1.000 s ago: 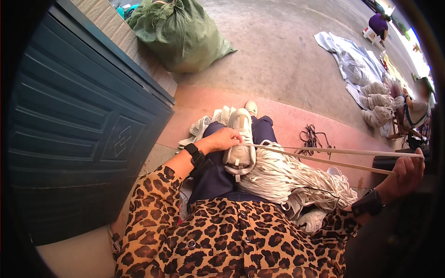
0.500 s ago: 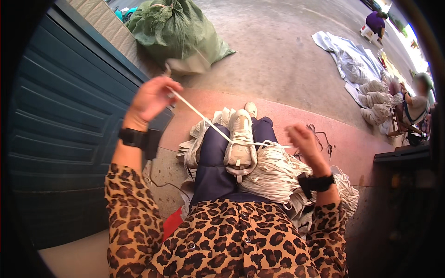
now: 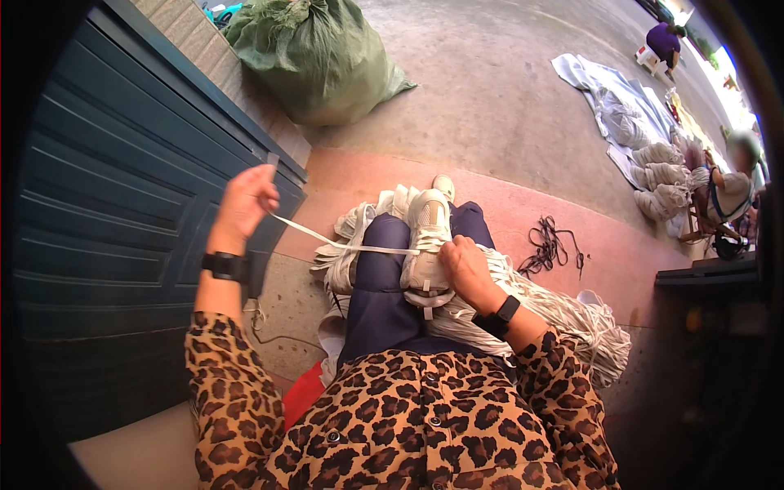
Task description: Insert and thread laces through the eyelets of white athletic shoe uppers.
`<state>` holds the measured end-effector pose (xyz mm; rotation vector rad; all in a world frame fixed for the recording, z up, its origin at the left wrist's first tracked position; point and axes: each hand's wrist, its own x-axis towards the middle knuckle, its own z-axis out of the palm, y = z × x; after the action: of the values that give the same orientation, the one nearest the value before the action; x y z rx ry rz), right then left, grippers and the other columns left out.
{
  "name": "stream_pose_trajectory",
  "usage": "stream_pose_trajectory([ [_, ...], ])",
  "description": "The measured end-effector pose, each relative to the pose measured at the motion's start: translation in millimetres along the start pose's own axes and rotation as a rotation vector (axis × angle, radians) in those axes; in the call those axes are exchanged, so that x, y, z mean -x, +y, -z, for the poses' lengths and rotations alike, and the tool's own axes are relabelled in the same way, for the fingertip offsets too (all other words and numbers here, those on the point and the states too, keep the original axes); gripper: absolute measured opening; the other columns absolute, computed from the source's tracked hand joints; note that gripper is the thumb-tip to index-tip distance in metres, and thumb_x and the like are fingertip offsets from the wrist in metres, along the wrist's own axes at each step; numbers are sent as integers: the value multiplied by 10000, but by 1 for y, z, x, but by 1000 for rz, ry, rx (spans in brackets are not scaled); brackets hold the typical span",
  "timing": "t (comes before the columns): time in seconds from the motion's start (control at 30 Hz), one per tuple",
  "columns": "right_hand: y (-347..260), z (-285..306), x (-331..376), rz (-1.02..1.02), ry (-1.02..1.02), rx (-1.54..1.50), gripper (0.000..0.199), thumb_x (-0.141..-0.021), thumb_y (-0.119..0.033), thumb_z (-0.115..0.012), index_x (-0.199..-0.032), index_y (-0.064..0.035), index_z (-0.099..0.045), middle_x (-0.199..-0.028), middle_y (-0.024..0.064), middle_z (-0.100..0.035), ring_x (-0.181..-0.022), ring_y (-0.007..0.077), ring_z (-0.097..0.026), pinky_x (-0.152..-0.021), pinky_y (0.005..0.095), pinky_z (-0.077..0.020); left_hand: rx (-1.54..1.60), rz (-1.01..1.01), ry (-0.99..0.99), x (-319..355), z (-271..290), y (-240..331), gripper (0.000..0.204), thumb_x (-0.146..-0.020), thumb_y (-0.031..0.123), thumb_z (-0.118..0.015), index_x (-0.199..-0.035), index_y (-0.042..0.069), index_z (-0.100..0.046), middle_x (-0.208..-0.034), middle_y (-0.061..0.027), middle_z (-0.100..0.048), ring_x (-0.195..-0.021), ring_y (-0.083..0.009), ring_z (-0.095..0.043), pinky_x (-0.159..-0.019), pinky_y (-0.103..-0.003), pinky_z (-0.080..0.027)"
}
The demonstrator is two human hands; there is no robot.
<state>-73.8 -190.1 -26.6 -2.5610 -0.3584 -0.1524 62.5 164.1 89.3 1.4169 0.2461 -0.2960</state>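
A beige sneaker rests on my lap between my thighs, its toe pointing away from me. A white shoelace runs from its upper out to the left. My left hand, raised beside the dark door, is closed on that lace, which hangs in a slight curve. Against the sneaker's right side, my right hand has its fingers pressed together at the lacing; what they grip is hidden. A thick bundle of white laces lies over my right thigh, partly behind my right forearm.
A dark ribbed door stands close on my left. Ahead sits a tied green sack. Black cords lie on the pink floor strip. More pale shoes are beside my left leg. At the far right, people sit near bundled white laces.
My right hand has moved left and inward, from out over the lace bundle to the sneaker. My left hand has dropped slightly and leftward; its lace now sags.
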Motion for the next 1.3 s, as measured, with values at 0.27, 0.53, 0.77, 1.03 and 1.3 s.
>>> stream_pose_trajectory([
  [0.27,5,-10,-3,-23,-12,-58,107,-735,-105,-559,-683,-14,-579,-717,163,-529,-718,328,-520,-647,418,-414,-560,-138,-416,18,-136,-136,151,-836,133,-544,-902,43,-646,-738,-19,-604,-629,-96,-547,-543,-227,-415],
  [0.53,15,-5,-6,18,-119,54,118,-728,-97,-554,-657,-6,-578,-668,181,-531,-658,346,-528,-608,419,-427,-1253,-570,-289,54,-181,-158,69,-735,140,-598,-734,80,-631,-758,-81,-592,-787,-281,-510,-672,-388,-399],
  [0.77,9,-8,-3,-103,1,-281,123,-750,-65,-531,-646,-7,-561,-665,188,-544,-694,349,-558,-616,418,-446,-1207,-556,-186,57,-177,-168,61,-739,136,-587,-755,103,-635,-769,-65,-581,-820,-272,-508,-692,-409,-390],
  [1.03,8,-3,-17,89,-143,-151,183,-726,-29,-532,-883,33,-462,-686,230,-565,-672,405,-563,-611,451,-449,-1139,-518,-223,56,-178,-167,82,-754,162,-588,-759,93,-633,-791,-71,-582,-832,-270,-504,-694,-394,-393],
  [1.3,7,1,-16,111,-101,-301,211,-724,-38,-528,-917,20,-463,-737,215,-583,-710,393,-571,-611,442,-453,-1246,-569,-264,46,-184,-166,119,-740,189,-621,-734,70,-621,-792,-90,-589,-790,-298,-513,-663,-410,-396],
])
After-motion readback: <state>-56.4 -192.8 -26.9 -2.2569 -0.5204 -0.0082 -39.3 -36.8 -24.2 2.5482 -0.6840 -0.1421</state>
